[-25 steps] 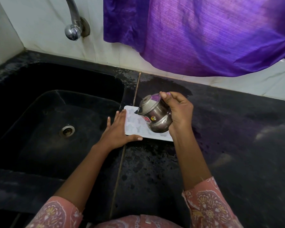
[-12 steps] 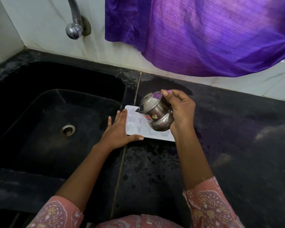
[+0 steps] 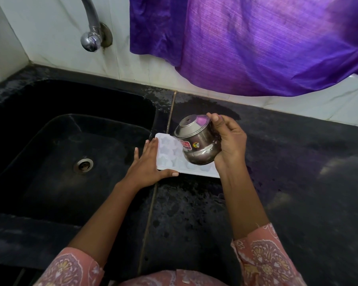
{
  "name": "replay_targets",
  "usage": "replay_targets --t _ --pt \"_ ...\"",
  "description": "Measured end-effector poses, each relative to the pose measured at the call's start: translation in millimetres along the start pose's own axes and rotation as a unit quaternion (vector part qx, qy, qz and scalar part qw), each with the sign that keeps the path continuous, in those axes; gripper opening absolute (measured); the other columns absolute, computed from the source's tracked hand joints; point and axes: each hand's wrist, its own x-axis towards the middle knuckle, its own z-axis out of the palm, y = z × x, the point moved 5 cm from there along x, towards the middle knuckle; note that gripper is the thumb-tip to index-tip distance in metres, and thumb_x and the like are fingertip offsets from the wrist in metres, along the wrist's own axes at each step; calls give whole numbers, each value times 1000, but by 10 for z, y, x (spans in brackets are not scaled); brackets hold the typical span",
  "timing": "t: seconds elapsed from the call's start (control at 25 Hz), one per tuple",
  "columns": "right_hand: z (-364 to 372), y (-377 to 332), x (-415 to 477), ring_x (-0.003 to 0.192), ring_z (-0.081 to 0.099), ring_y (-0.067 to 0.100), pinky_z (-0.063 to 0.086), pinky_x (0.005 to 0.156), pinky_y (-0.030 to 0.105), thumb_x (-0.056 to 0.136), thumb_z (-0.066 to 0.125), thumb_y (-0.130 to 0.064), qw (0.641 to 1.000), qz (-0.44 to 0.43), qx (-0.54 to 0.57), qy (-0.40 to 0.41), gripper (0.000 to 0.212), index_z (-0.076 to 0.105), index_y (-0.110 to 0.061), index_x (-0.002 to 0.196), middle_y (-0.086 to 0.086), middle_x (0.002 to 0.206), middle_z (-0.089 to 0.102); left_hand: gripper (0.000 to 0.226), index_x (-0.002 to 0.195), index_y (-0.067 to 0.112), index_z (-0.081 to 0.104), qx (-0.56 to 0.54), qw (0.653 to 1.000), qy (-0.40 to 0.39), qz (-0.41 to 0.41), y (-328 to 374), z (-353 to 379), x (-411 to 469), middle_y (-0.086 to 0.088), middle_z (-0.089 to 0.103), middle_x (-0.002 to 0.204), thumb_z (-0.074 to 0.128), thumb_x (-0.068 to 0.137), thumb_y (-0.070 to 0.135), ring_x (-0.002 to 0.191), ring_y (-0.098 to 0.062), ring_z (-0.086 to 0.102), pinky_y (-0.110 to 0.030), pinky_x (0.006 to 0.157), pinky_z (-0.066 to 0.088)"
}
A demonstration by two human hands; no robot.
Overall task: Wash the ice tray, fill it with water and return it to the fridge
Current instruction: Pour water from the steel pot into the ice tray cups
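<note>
The right hand [image 3: 232, 145] grasps the steel pot [image 3: 196, 145], now tipped slightly further over the ice tray [image 3: 167, 149]; the left hand [image 3: 147, 164], flat and released, still steadies it. Filling looks underway.

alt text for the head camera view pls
A right hand holds a small steel pot tilted over a white ice tray on a wet black counter; the left hand rests flat on the tray's left end. The sink and tap sit left; purple cloth hangs behind.
</note>
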Motion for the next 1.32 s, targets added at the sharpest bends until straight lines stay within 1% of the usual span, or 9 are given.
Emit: replay_targets --t 0.12,0.2,0.28,0.48,0.56,0.76,0.96,1.12,1.32 --pt "-57 -75 14 76 63 16 54 78 31 48 79 -24 1000 -7 12 -6 31 65 -11 73 9 84 67 133 149 14 -10 9 1000 -8 -2 -5 0 6 1 -9 158 54 54 82 142 -10 -16 -37 111 -17" --pt "-132 -154 31 77 64 16 54 77 31 47 80 -25 1000 -19 6 -4 33 66 -11 73 10 85 68 137 149 14 -9 14 1000 -2 0 -6 -7 20 1 -9 158 41 44 86 142 -11 -17 -37 110 -18" --pt "-225 -253 50 77 64 17 55 77 31 43 82 -29 999 -35 -6 -2 34 68 -14 69 8 82 69 137 149 15 -9 17 1000 3 0 -20 -7 31 1 -9 158 39 43 87 142 -11 -18 -38 110 -19" --pt "-570 -490 70 74 66 16 56 79 34 45 81 -24 998 -55 -20 16 26 68 -14 66 4 75 72 139 149 16 -9 30 1000 -1 -2 -28 14 49 2 -9 158 48 47 91 142 -12 -20 -40 110 -19" --pt "-721 -574 59 73 67 15 56 75 31 45 80 -24 997 -62 -28 28 27 67 -13 66 3 74 72 138 149 17 -8 35 999 1 -4 -33 12 49 2 -8 158 50 48 90 142 -12 -19 -42 111 -18" --pt "-1044 -723 34 70 67 12 56 71 27 51 77 -17 995 -72 -40 48 22 64 -11 68 1 71 71 139 149 16 -6 42 999 8 -4 -5 -2 44 1 -5 159 40 39 87 143 -14 -16 -46 111 -16" --pt "-1282 -787 58 76 66 17 54 83 34 34 84 -31 992 -84 -68 59 35 69 -16 62 3 74 71 137 149 18 -5 35 999 8 -3 15 -6 26 1 -3 159 42 41 87 144 -16 -14 -47 111 -15" --pt "-1371 -809 77 76 66 17 56 77 29 28 89 -40 990 -94 -93 45 43 70 -18 60 1 73 71 129 149 17 -4 29 1000 6 -9 1 6 30 1 -2 159 60 56 80 144 -16 -14 -48 112 -15" --pt "-1379 -847 75 73 65 16 55 73 26 35 85 -32 988 -104 -105 45 33 70 -18 60 -1 70 71 127 149 18 -5 22 1000 6 -9 19 6 14 1 -3 159 62 57 75 144 -16 -13 -47 111 -16"
